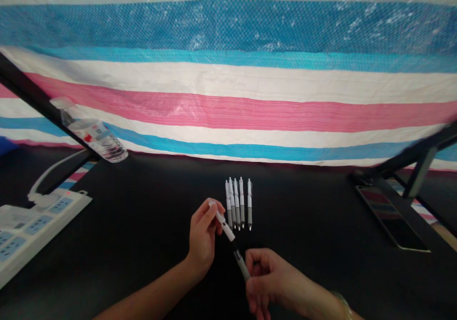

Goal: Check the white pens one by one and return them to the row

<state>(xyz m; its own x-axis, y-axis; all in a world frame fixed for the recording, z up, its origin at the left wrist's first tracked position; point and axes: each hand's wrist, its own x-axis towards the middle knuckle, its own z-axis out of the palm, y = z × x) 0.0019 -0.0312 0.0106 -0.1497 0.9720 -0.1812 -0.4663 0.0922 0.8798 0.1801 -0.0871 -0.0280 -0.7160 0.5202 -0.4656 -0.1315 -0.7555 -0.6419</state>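
Observation:
Between my hands is a pen in two parts, lined up at a slant above the black table. My left hand (pixel 204 232) pinches the white upper barrel (pixel 228 232) near its clip end. My right hand (pixel 266 279) is closed on the grey grip section (pixel 243 265), which points down to the right. A dark, thin piece shows in the short gap between the parts. Just beyond my hands lies a row of several white pens with grey grips (pixel 236 205), tips toward me; one pen (pixel 249 205) lies slightly apart at the right.
A white power strip (pixel 46 227) with a plugged cable lies at the left. Behind it, a clear water bottle (pixel 98 136) appears tilted beside a black bar. At the right, a dark phone (pixel 391 219) lies near a black stand (pixel 410 163). A striped sheet (pixel 228 110) hangs behind the table.

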